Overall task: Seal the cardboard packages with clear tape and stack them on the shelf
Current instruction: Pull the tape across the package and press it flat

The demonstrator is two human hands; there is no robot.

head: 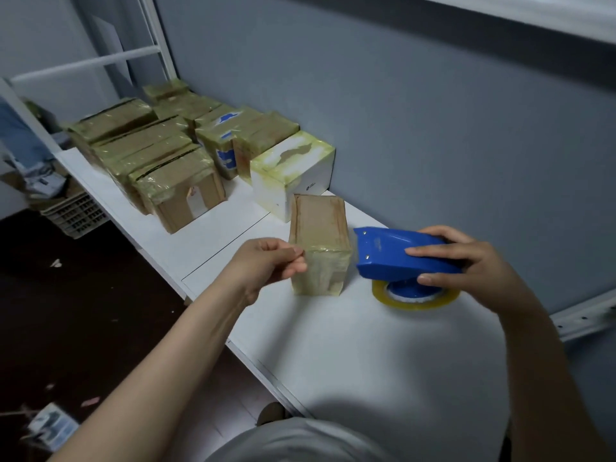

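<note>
A small brown cardboard package [319, 241], wrapped in clear tape, stands upright on the white shelf surface [333, 328]. My left hand [266, 263] touches its left front edge, thumb and fingers pinched together; whether a tape end is between them I cannot tell. To the right of the package, my right hand [466, 261] grips a blue tape dispenser [396, 253] with a roll of clear tape [415, 296] under it, resting on the surface.
Several taped cardboard packages [166, 161] and a white taped box [293, 171] sit in rows further back on the shelf surface. A grey wall [400, 128] runs along the right. On the dark floor [66, 311] at left sits a plastic crate [78, 215].
</note>
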